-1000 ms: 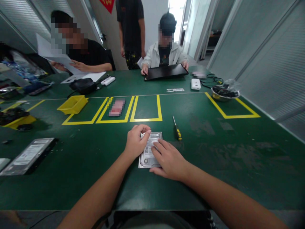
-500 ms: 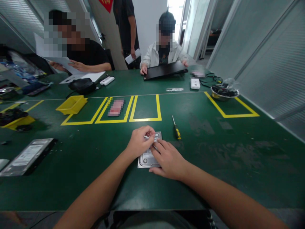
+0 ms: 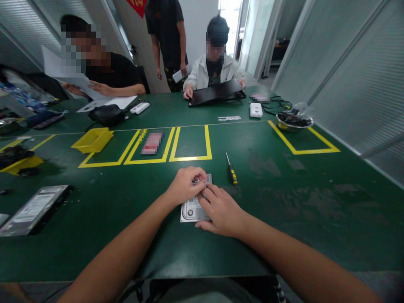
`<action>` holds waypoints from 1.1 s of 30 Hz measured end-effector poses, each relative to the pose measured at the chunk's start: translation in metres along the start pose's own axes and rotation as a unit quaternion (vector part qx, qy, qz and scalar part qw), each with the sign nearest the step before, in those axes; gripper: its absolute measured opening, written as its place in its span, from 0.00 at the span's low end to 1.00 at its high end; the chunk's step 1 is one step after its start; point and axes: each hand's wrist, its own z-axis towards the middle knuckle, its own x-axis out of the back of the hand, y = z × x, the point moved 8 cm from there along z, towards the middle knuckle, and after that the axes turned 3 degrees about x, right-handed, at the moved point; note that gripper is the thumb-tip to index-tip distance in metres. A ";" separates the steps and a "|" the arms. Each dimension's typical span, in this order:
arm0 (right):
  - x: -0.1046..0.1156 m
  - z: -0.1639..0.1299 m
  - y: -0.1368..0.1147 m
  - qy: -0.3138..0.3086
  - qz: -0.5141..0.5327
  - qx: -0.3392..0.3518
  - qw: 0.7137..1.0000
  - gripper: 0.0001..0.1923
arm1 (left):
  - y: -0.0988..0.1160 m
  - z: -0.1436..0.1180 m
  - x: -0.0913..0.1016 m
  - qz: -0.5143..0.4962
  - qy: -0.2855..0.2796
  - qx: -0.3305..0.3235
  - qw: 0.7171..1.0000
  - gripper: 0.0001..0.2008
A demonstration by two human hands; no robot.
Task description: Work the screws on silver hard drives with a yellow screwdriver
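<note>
While both forearms reach in from the near edge, the hands meet over a silver hard drive (image 3: pixel 192 209) lying flat on the green table (image 3: pixel 284 235), just short of the yellow-taped boxes (image 3: pixel 189 145). Left hand (image 3: pixel 184 184): fingers curled over the drive's far end, thumb and forefinger pinched on something small and pale at the top edge; too small to say what. Right hand (image 3: pixel 221 210): palm down, spread across the drive's right half, fingertips (image 3: pixel 204 194) touching the cover near the left hand's pinch; pressing, not gripping.

Yellow-and-black screwdriver (image 3: pixel 232 170) lies loose just right of the drive, touched by neither hand. Yellow bin (image 3: pixel 91 140) sits in the leftmost taped box. Second drive (image 3: pixel 33 209) at the far left near edge, well apart. Metal bowl (image 3: pixel 293 122) at the far right corner of another taped outline.

Across the table: a seated person in a white jacket (image 3: pixel 202 73) with both hands on a black laptop (image 3: pixel 216 92); another seated person at left holding papers (image 3: pixel 63 71); a third standing behind.
</note>
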 end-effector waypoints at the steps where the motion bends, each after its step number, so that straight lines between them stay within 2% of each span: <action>1: 0.000 0.000 0.000 -0.001 -0.001 0.000 1.000 0.38 | 0.000 0.001 -0.001 0.001 -0.004 -0.002 1.000 0.04; 11: 0.003 -0.002 0.001 -0.007 -0.006 -0.002 1.000 0.37 | -0.002 0.007 -0.007 0.011 -0.036 -0.020 0.999 0.05; 33: 0.003 -0.003 0.002 -0.003 -0.019 -0.003 1.000 0.38 | -0.006 0.017 -0.016 0.055 -0.066 -0.045 0.995 0.05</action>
